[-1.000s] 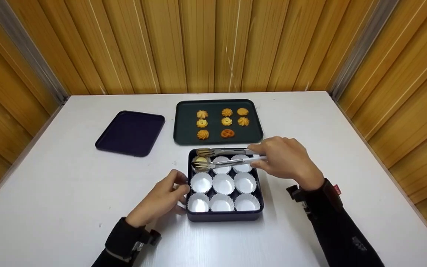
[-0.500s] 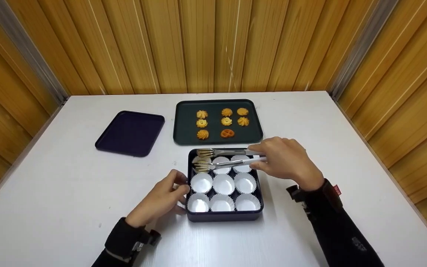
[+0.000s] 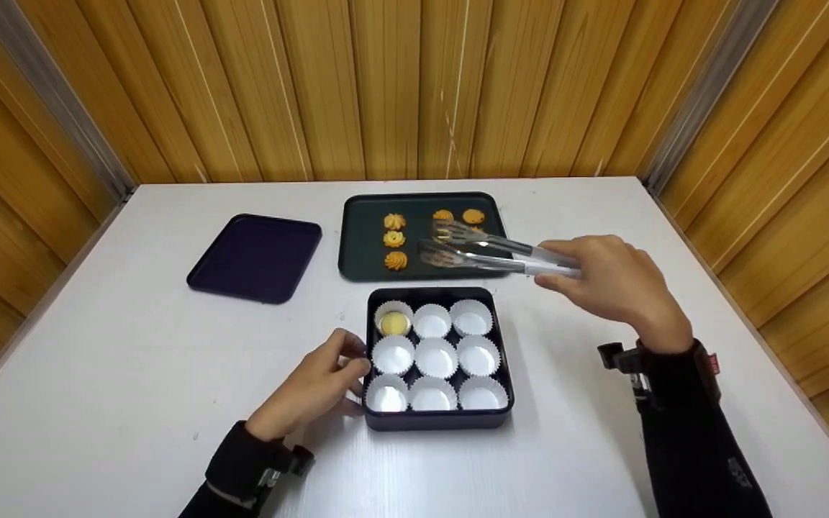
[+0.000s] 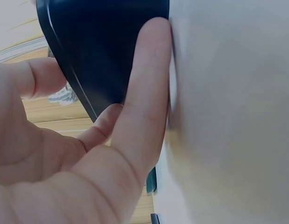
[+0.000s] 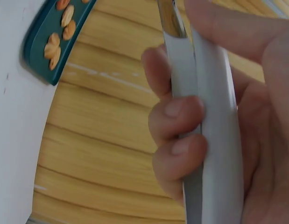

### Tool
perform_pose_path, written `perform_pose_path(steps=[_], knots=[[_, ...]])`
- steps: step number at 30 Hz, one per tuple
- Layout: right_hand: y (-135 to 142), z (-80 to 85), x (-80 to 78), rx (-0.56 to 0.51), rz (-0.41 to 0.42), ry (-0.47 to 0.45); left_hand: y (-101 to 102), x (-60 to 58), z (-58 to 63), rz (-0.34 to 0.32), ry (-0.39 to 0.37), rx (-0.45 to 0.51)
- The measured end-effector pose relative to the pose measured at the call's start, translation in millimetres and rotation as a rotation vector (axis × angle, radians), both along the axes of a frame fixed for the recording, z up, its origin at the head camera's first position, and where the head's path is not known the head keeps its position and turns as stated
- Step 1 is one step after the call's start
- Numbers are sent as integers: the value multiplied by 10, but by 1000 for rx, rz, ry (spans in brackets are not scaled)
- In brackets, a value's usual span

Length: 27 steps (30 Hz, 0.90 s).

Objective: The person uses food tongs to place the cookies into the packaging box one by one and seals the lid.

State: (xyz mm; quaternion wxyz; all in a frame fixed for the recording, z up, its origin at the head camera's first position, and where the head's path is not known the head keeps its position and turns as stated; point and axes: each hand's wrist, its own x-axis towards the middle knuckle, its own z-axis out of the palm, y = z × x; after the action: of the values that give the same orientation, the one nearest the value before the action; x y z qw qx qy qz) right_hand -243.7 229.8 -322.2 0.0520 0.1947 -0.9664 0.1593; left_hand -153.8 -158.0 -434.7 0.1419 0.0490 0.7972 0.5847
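Observation:
My right hand (image 3: 612, 282) grips white-handled metal tongs (image 3: 522, 257). The blurred tong tips are spread apart over the dark green tray (image 3: 364, 272), partly hiding the cookies on its right side. In the right wrist view my fingers (image 5: 179, 158) curl round the tongs' handles (image 5: 219, 126). My left hand (image 3: 317, 388) rests against the left side of a dark square box (image 3: 437, 421), its fingers touching the wall in the left wrist view. The box holds rows of white paper cups (image 3: 435, 357). A pale yellow round cookie (image 3: 394, 324) lies in the back-left cup.
A dark purple flat tray or lid (image 3: 256, 257) lies on the white table (image 3: 112, 360) to the left. Several cookies, among them a swirled cookie (image 3: 395, 260), lie on the green tray behind the box. Wood-patterned panels (image 3: 386, 93) enclose the back and sides.
The tongs have lifted out of the box's back-left cup and moved right and away, over the green tray. The pale cookie stays in that cup. My left hand has not moved.

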Motion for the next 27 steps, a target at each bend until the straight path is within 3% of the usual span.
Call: perform_pose_path(steps=[4, 10, 18, 27], knots=[[99, -86, -120, -8, -110, 48, -2, -3, -3, -6, 2, 3], [109, -350, -382, -11, -204, 66, -4, -3, -10, 3, -2, 10], [166, -609, -568, 7, -244, -8, 12, -6, -9, 1, -14, 31], [121, -775, -642, 0, -239, 32, 5, -9, -23, -1, 1, 24]])
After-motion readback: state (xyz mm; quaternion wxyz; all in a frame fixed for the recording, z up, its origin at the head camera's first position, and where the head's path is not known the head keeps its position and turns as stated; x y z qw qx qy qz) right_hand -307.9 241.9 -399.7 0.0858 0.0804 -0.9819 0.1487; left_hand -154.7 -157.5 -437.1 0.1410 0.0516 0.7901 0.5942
